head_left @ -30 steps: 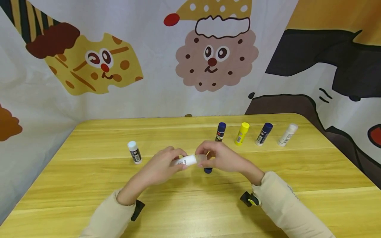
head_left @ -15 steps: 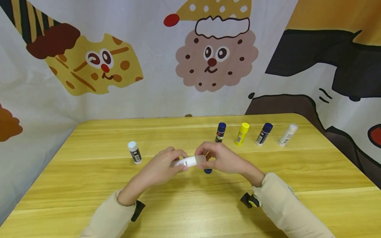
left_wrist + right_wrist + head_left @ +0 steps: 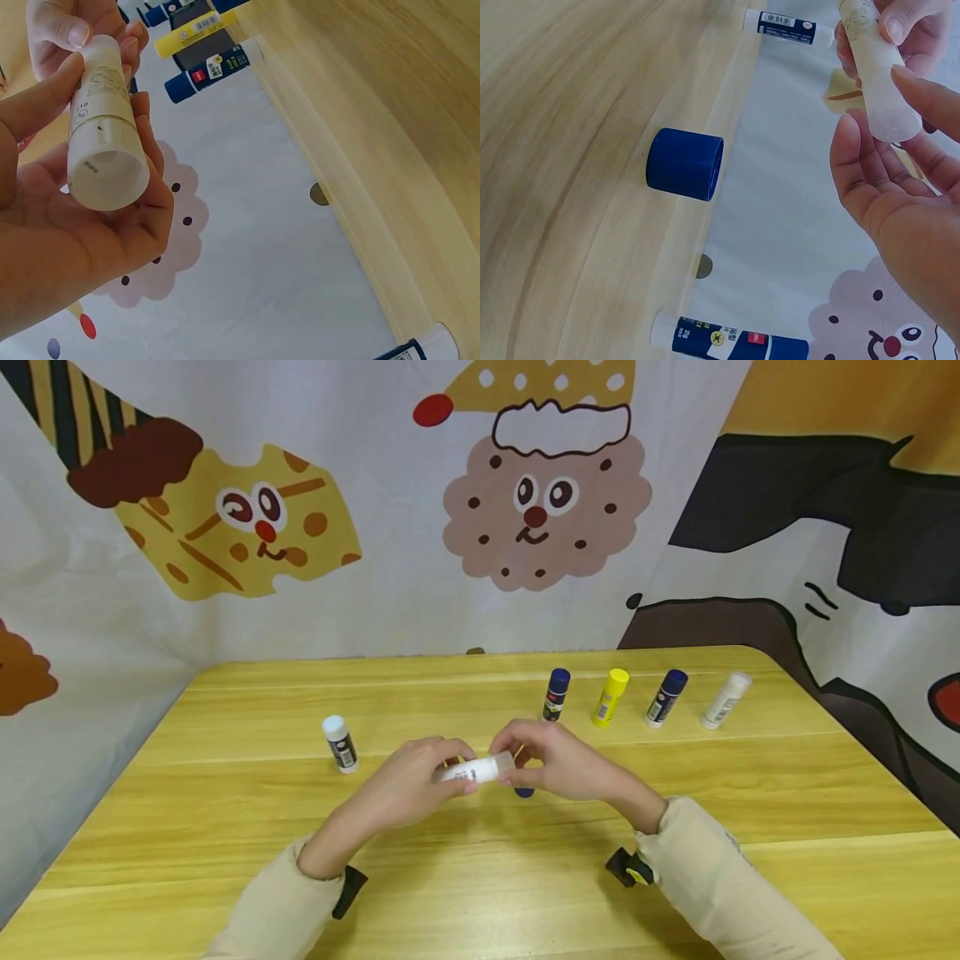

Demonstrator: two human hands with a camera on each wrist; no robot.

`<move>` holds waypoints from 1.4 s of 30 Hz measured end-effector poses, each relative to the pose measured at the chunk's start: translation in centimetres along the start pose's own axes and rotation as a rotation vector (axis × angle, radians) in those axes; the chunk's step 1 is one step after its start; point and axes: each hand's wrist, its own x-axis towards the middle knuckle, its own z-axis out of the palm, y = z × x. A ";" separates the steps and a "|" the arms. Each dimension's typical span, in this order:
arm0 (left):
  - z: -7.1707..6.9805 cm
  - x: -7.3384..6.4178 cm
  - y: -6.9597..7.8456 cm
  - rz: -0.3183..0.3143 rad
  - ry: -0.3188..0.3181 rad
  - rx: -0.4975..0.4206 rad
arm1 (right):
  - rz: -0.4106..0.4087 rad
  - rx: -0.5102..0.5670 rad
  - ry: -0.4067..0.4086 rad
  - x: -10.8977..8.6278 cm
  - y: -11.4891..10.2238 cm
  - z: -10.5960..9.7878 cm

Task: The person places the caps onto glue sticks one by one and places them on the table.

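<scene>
A white glue stick [image 3: 471,771] is held above the table, lying nearly level between the two hands. My left hand [image 3: 412,783] grips its body, thumb in front and fingers behind. In the left wrist view the near end of the glue stick [image 3: 105,154] shows a round, hollow base. My right hand [image 3: 566,764] pinches the frosted cap [image 3: 891,112] on the other end between thumb and fingers. Below the right hand, a loose blue cap [image 3: 682,165] stands on the table, mostly hidden by that hand in the head view.
Upright on the wooden table [image 3: 480,893], a white-capped glue stick [image 3: 340,744] stands left. Toward the back right are a blue-capped one [image 3: 556,693], a yellow one [image 3: 611,697], another blue-capped one [image 3: 666,698] and a white one [image 3: 726,700]. A printed curtain [image 3: 397,527] hangs behind.
My right fingers have shifted slightly left toward the left hand, and less of the frosted cap shows between the hands. The glue stick's printed lettering has turned a little. The standing glue sticks stay put.
</scene>
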 end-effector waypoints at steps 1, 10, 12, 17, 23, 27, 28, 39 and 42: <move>0.0 0.0 0.0 0.002 0.001 -0.002 | -0.002 0.002 0.001 0.0 0.0 0.0; 0.0 0.0 0.2 0.010 0.029 0.005 | -0.038 0.032 0.020 0.1 0.0 0.1; -0.1 0.0 0.3 0.019 0.033 0.005 | -0.045 0.039 0.023 0.1 0.0 0.1; -0.2 0.0 0.5 0.032 0.037 0.001 | -0.059 0.064 0.017 0.2 -0.1 0.2; -0.1 0.0 0.7 0.033 0.041 0.003 | -0.072 0.080 0.013 0.2 0.0 0.2; 0.0 0.0 0.7 0.046 0.050 0.005 | -0.071 0.104 0.013 0.2 0.1 0.4; 0.0 0.0 0.7 0.049 0.051 0.004 | -0.073 0.110 0.014 0.2 0.2 0.4; 0.1 -0.1 0.5 0.086 0.060 0.006 | -0.092 0.152 0.018 0.1 0.2 0.6; 0.2 -0.1 0.5 0.090 0.062 0.001 | -0.094 0.159 0.020 0.1 0.2 0.6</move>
